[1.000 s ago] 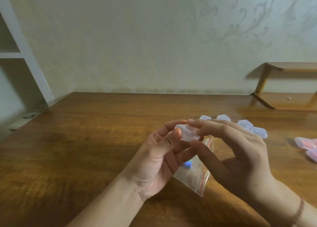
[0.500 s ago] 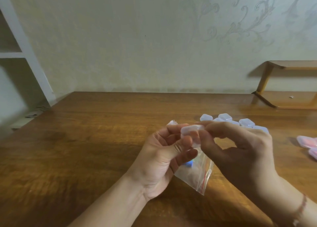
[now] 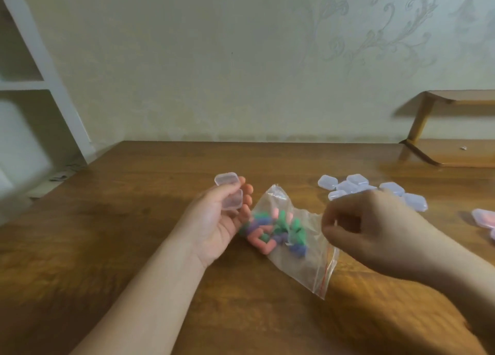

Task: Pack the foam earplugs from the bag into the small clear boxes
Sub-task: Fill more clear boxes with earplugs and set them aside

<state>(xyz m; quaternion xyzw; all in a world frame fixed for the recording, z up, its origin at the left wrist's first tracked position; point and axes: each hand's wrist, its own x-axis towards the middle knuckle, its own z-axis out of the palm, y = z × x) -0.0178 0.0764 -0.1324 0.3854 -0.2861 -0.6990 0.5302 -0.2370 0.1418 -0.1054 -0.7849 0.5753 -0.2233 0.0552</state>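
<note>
**Wooden tabletop: fill the open box**

Tabletop [image 3: 134, 220] carries bag [image 3: 292, 236] of earplugs [image 3: 270, 228] between the hands. Left hand [image 3: 217, 220] grips open box [image 3: 232, 194]. Right hand [image 3: 359, 228] fingers curled at the bag's edge; grip unclear. Advice: hold box level near the bag mouth, pull out one plug at a time.

We see the bag [image 3: 292, 236] lying on the table [image 3: 134, 220] between the hands, earplugs [image 3: 270, 228] inside it. Left hand [image 3: 219, 220] just left of bag, an open box [image 3: 231, 194] in it. Right hand [image 3: 367, 231] at bag's right edge. Behind it, a cluster of boxes [image 3: 375, 191]; shelf [image 3: 455, 151] at far right.
</note>
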